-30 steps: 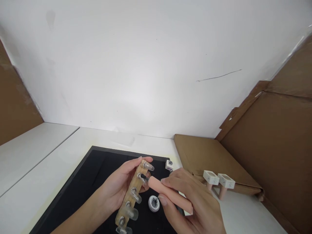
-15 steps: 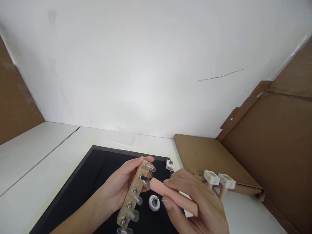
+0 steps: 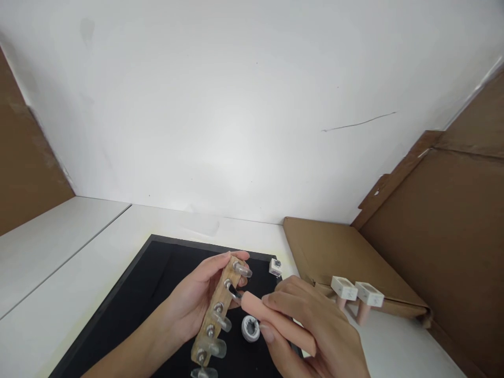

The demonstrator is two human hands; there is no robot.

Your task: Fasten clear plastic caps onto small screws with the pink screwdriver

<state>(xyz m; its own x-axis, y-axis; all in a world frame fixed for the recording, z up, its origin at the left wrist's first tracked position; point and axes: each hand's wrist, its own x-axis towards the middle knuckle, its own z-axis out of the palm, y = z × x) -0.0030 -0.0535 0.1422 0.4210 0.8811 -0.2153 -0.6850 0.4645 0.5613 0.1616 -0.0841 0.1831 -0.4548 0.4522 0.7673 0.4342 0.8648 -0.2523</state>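
Observation:
My left hand (image 3: 191, 299) is wrapped round a wooden strip (image 3: 214, 310), tilted away from me. Several clear false nail tips (image 3: 221, 321) stick out from its side on round metal mounts. In my right hand (image 3: 315, 325), thumb and fingers pinch the thick pink handle of a nail polish brush (image 3: 279, 321). The brush's end is at the second nail tip from the top, which shows black on its surface; the bristles are hard to make out. Below the handle, a small round white pot (image 3: 250, 328) with dark smears inside stands on the black mat (image 3: 157, 283).
A small white square block (image 3: 275, 266) with a dark top sits at the mat's far right corner. Two white square-ended pieces (image 3: 356, 292) with pink stems stand at the right, before a flat cardboard box (image 3: 334, 247). Cardboard panels (image 3: 441, 231) rise at both sides.
The brush has shifted slightly along the second nail tip, and more black shows on that tip now. My left hand keeps its hold on the wooden strip.

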